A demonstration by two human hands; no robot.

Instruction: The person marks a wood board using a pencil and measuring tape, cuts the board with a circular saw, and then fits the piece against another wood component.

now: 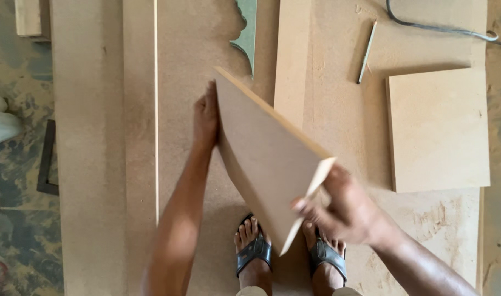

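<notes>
Right hand [343,211] pinches the near corner of a flat, tan, rectangular fibreboard panel [264,156]; left hand [206,115] lies flat against its far left edge, fingers extended, steadying rather than gripping. Panel is held tilted, one long edge raised, clear of the large tan fibreboard sheets [97,164] on the floor. Two-point hold at opposite ends likely keeps the thin board from flexing. Sandalled feet [254,249] stand beneath. Smaller square board [438,131] and a pencil [366,52] lie apart, right.
</notes>
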